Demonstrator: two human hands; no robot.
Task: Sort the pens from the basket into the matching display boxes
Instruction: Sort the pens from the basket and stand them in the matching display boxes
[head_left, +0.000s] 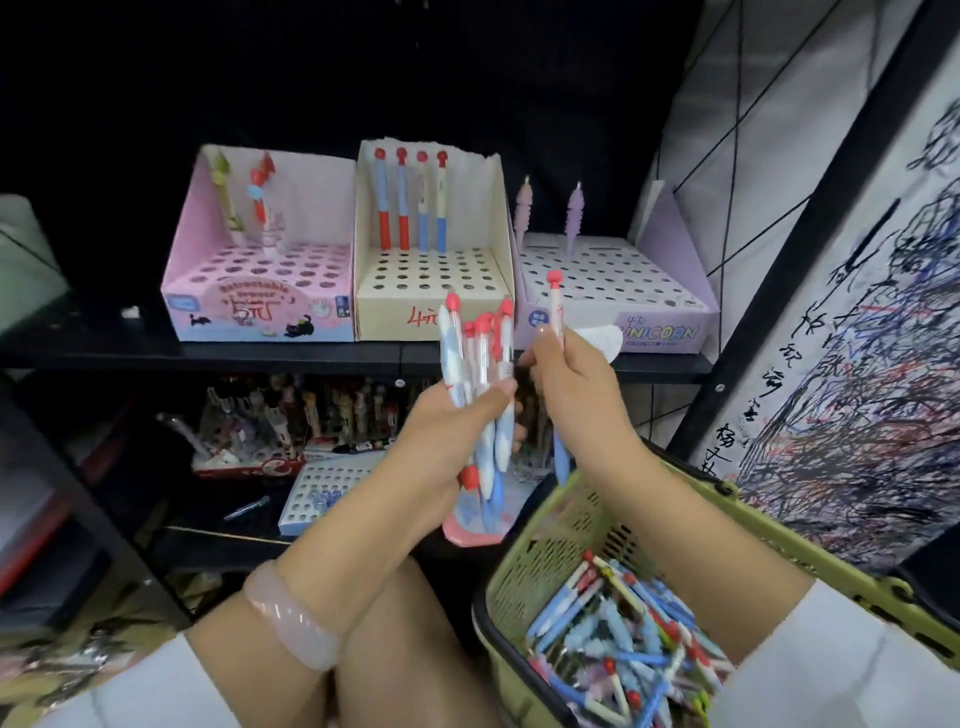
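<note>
- right now i am gripping a bunch of pens (480, 395) in my left hand (457, 431), fingers curled round their middles, red caps pointing up.
- i am pinching a single pen (557, 306) in my right hand (571, 384), holding it upright with its red cap on top, just in front of the shelf (208, 353) edge.
- i am holding both hands close together, the single pen just beside the bunch and not touching it.
- i am wearing a pale pink bangle (291, 618) on my left wrist.
- the green basket (524, 561) is sitting low on my right, under my right forearm, with a heap of mixed pens (618, 644) lying in it.
- three display boxes are standing side by side on the shelf: a pink box (260, 291) on the left, a cream box (426, 306) in the middle, a lilac box (623, 296) on the right.
- the cream box is holding four pens (410, 202) upright in its back row, their red caps matching the ones i am holding.
- the pink box is holding a few pens leaning at the back, and the lilac box is holding two pale ridged pens (550, 213) standing apart.
- a lower shelf behind my hands is showing more pens, too blurred to tell which kind.
</note>
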